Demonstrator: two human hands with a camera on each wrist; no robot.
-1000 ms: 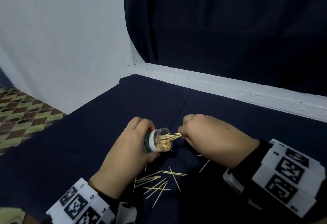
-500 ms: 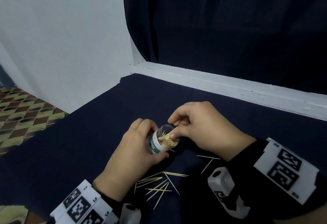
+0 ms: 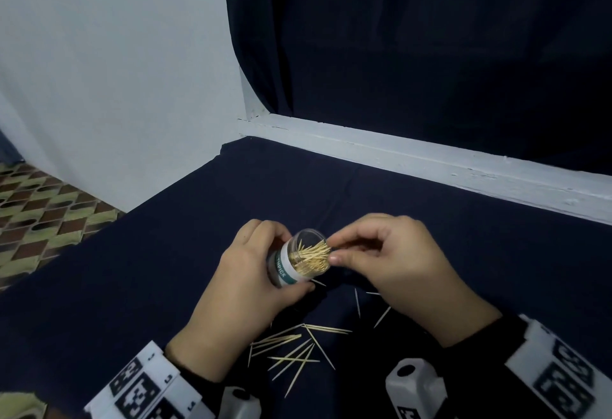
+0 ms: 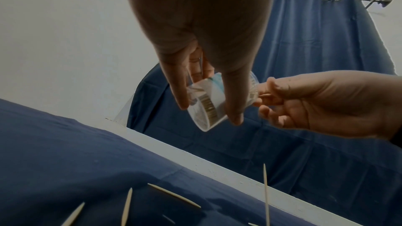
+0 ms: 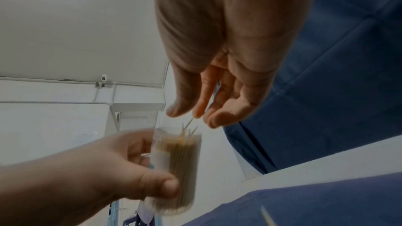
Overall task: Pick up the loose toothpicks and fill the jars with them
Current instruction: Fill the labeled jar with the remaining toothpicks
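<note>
My left hand [image 3: 245,286] grips a clear toothpick jar [image 3: 288,269] with a white and teal label, held above the dark blue cloth [image 3: 149,269] with its mouth tilted up and to the right. The jar is nearly full of toothpicks. My right hand [image 3: 390,263] is at the jar's mouth, thumb and forefinger pinching the tips of toothpicks that stick out. The right wrist view shows the jar [image 5: 178,157] below those fingertips [image 5: 214,118]. Several loose toothpicks [image 3: 291,349] lie on the cloth below both hands, also in the left wrist view [image 4: 173,195].
A white ledge [image 3: 430,160] runs along the back of the cloth, with a dark curtain [image 3: 430,54] behind it. A white wall [image 3: 99,54] stands at the left. The cloth's left edge drops to a patterned tiled floor [image 3: 39,206].
My right hand rose from the side of the jar's mouth to its top, and the bundle it was feeding in now sits mostly inside. My left hand tilted the jar more upright.
</note>
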